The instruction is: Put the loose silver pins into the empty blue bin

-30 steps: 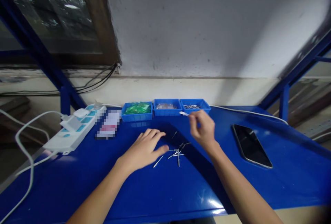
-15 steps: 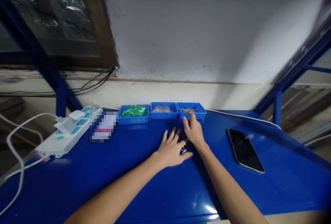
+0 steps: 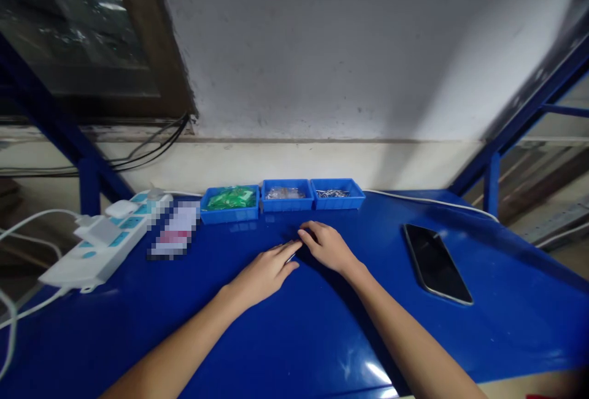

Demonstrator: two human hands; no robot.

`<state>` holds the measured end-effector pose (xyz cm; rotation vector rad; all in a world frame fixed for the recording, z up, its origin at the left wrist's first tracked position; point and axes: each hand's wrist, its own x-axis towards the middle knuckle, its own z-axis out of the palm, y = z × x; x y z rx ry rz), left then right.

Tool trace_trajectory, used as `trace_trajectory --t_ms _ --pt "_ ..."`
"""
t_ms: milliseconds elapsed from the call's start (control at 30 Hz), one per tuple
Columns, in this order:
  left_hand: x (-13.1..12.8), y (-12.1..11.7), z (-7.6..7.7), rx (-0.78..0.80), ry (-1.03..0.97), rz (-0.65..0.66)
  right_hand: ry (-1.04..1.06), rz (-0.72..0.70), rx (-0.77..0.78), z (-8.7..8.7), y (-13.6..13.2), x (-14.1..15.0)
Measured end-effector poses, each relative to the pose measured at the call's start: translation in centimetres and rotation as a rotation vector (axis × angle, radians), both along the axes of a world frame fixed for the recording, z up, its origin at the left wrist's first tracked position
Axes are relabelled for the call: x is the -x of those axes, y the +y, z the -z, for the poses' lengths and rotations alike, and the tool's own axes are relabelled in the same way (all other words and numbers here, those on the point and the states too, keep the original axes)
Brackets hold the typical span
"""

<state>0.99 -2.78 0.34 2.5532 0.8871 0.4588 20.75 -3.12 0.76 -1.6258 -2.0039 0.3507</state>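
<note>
My left hand (image 3: 262,273) lies low over the blue tabletop, its fingers stretched out and the thumb apart. A small shiny piece (image 3: 291,258) shows between its thumb and forefinger, too small to name. My right hand (image 3: 330,248) is curled, thumb and fingers pressed together, right at the left fingertips; whatever it holds is hidden. Behind the hands stand three blue trays in a row. The right tray (image 3: 338,203) holds several thin metal pieces, the middle tray (image 3: 288,205) small clear-looking pieces, and the left tray (image 3: 230,215) green items in clear plastic.
A dark phone (image 3: 437,264) lies on the blue table (image 3: 285,350) to the right. At the left are a white power strip (image 3: 108,245) with plugs and cables, and a pixelated flat item (image 3: 175,230). The wall (image 3: 322,67) rises behind the trays.
My right hand has moved from the right tray's front edge down and left to my left fingertips. My left hand's fingers, spread before, are closer together. The view has shifted slightly.
</note>
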Motion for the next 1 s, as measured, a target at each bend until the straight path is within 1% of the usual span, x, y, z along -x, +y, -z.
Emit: trace_trajectory --t_ms 33,100,167,200,267,333,400,533,633,767,867,1000 --pt "0.1 0.2 -0.3 -0.004 -0.012 -0.031 -0.001 -0.032 0.005 0.0 -0.1 0.2" --pt "0.6 0.6 -1.0 -0.065 -0.024 -0.099 0.006 -0.078 0.008 -0.1 -0.3 0.5" --pt "1.5 0.9 -1.8 -0.128 -0.02 -0.178 0.016 -0.095 0.005 -0.2 -0.5 0.5" --pt "2.1 0.9 -2.2 -0.134 -0.018 -0.218 0.014 -0.099 0.004 -0.3 -0.6 0.5" --pt "3.3 0.7 -2.9 -0.092 0.005 -0.257 -0.016 -0.123 0.013 -0.5 -0.8 0.5" --pt "4.0 0.3 -3.3 -0.034 0.056 -0.245 -0.059 -0.167 0.023 -0.7 -1.0 0.6" --pt "4.3 0.0 -3.4 0.003 0.109 -0.22 -0.085 -0.208 0.022 -0.8 -1.2 0.7" --pt "4.1 -0.1 -2.8 0.018 0.175 -0.218 -0.098 -0.222 0.015 -0.7 -1.3 0.9" --pt "3.8 -0.1 -2.4 0.021 0.178 -0.239 -0.103 -0.227 0.022 -0.8 -1.3 1.0" --pt "3.7 -0.1 -2.3 -0.019 0.158 -0.228 -0.105 -0.212 0.01 -0.8 -1.3 1.1" --pt "4.3 0.4 -2.2 -0.02 0.151 -0.22 -0.094 -0.206 0.0 -0.7 -1.3 1.2" --pt "5.7 1.3 -2.2 0.066 0.153 -0.222 -0.077 -0.208 0.013 -0.5 -1.2 1.1"
